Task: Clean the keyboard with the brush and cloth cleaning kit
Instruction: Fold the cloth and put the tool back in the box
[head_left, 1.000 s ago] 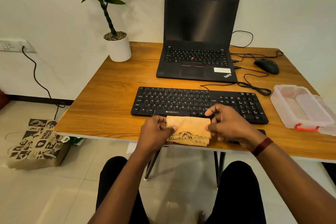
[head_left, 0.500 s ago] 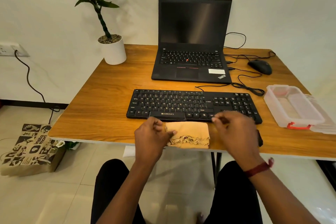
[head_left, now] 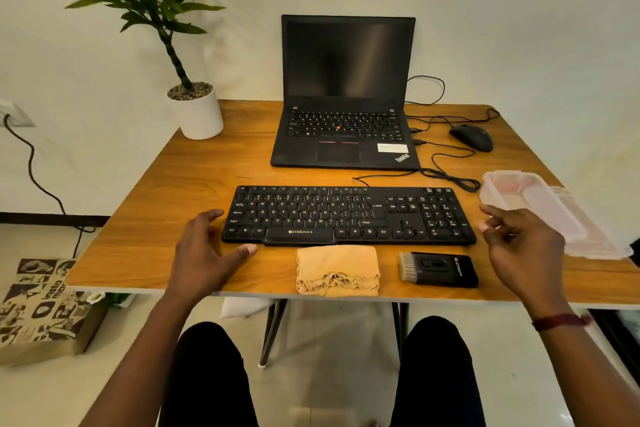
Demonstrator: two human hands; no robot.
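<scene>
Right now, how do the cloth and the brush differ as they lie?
The cloth is tan, soft and folded, centred before the keyboard; the brush is black, rigid, right of it, bristles pointing left. Both lie flat near the desk's front edge.

Warm, even indoor light; soft glare streak on the dark laptop (head_left: 346, 59) screen; faint shadows under the table (head_left: 138, 246); wide-angle bending at the edges; right hand (head_left: 523, 250) slightly blurred.
</scene>
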